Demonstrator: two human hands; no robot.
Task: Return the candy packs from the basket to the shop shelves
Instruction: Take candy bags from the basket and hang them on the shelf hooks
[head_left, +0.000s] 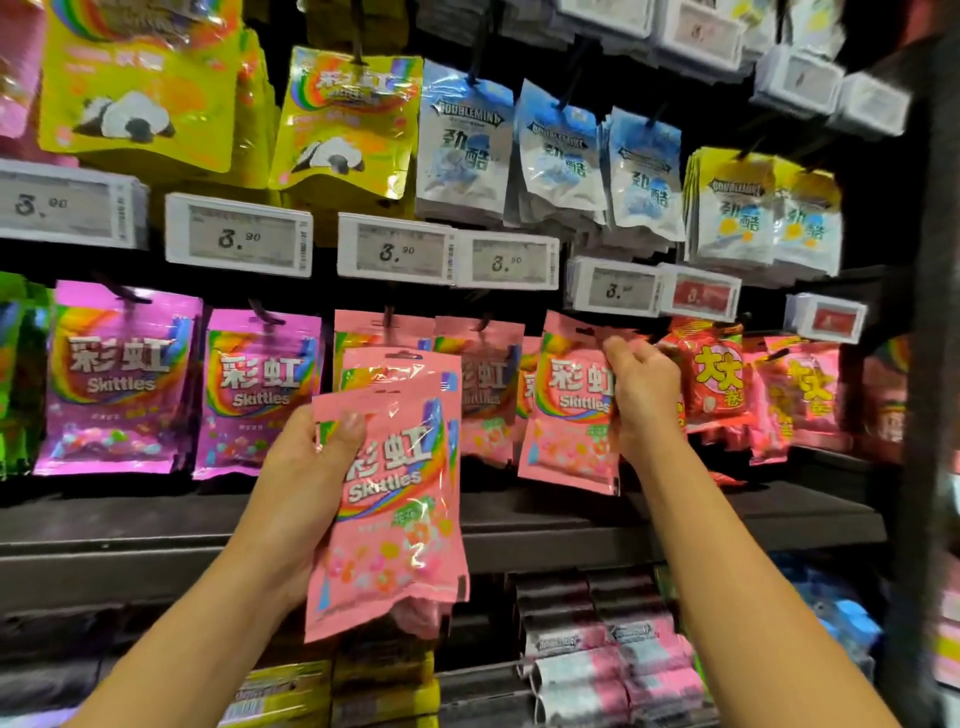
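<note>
My left hand (306, 467) grips a stack of pink Skittles packs (395, 499) in front of the shelf, thumb on the front pack's upper left corner. A second pink pack sticks up behind it. My right hand (641, 384) pinches the upper right edge of another pink Skittles pack (569, 405) that is up at the hook row, beside the same pink packs hanging there (483, 384). The basket is out of view.
Purple Skittles packs (119, 379) hang to the left, red candy packs (719, 374) to the right. Above are price tags (395, 254), yellow panda packs and blue Doublemint packs (462, 140). A dark shelf ledge (571, 519) runs below, with candy rolls under it.
</note>
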